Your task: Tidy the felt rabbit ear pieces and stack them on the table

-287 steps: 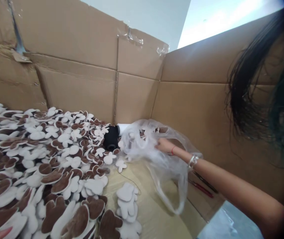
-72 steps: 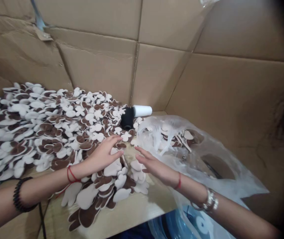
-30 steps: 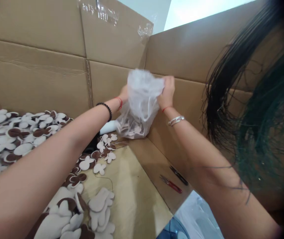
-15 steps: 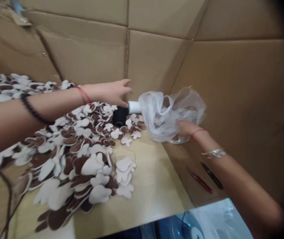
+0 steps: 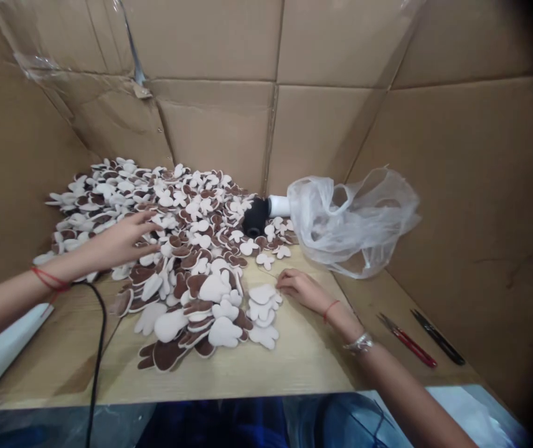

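While the left hand lies flat with its fingers spread loosely on the broad heap of brown-and-white mitten-shaped plush pieces, its grip is wide and closes on nothing; the palm faces down, seemingly to press or rake the pieces. The right hand rests on the pale wooden tabletop, fingers curled low and nearly together, their tips just beside a small stack of white mitten-shaped plush cutouts; whether they pinch anything cannot be told. That stack sits at the near right edge of the heap, apart enough to look sorted out. Its pieces lie flat, long axes running roughly towards and away from the person, lobed ends pointing to the far right.

Behind, a black thread spool and a white thread spool lie on their sides against the far cardboard wall, axes running left to right. A crumpled clear plastic bag slumps in the right corner. Red-handled snips and black-handled snips lie near the right wall, pointing away. A black cable curves across the tabletop's left side.
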A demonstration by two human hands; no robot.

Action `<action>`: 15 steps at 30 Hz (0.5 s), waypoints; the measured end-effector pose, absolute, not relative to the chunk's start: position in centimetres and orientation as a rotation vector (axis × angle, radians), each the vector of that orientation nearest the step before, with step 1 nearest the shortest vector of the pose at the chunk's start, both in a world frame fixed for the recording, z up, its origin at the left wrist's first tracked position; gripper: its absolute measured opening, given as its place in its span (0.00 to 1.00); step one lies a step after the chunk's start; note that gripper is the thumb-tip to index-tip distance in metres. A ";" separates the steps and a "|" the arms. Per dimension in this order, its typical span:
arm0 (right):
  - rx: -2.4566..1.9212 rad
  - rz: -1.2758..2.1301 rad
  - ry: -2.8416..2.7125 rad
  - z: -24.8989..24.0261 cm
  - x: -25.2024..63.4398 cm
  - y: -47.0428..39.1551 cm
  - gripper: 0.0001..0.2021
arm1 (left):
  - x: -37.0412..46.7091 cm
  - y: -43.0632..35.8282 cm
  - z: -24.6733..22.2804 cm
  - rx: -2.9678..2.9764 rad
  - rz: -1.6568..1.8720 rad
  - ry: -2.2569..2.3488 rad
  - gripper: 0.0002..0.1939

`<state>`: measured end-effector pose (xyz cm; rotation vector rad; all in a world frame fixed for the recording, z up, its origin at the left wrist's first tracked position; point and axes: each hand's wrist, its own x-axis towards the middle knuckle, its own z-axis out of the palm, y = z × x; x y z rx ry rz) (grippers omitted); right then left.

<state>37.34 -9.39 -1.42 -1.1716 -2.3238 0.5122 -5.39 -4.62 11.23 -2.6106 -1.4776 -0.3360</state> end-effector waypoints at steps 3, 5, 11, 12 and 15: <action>-1.116 0.416 -2.394 -3.0 37.6 -8.6 0.08 | -4.9 -6.7 8.7 -2.689 -0.346 -1.478 0.31; -1.131 0.300 -2.461 -3.3 37.7 -8.5 0.10 | -4.3 -7.9 7.5 -2.768 -0.338 -1.426 0.26; -1.318 0.147 -2.424 -2.3 37.8 -9.3 0.09 | -2.2 -10.1 6.9 -2.910 -0.499 -1.275 0.19; -1.350 0.187 -2.350 -1.9 38.0 -9.5 0.08 | -1.8 -10.5 6.9 -2.922 -0.557 -1.268 0.18; -1.365 0.303 -2.142 -0.5 37.9 -10.6 0.09 | 0.4 -11.8 6.3 -3.011 -0.732 -1.228 0.16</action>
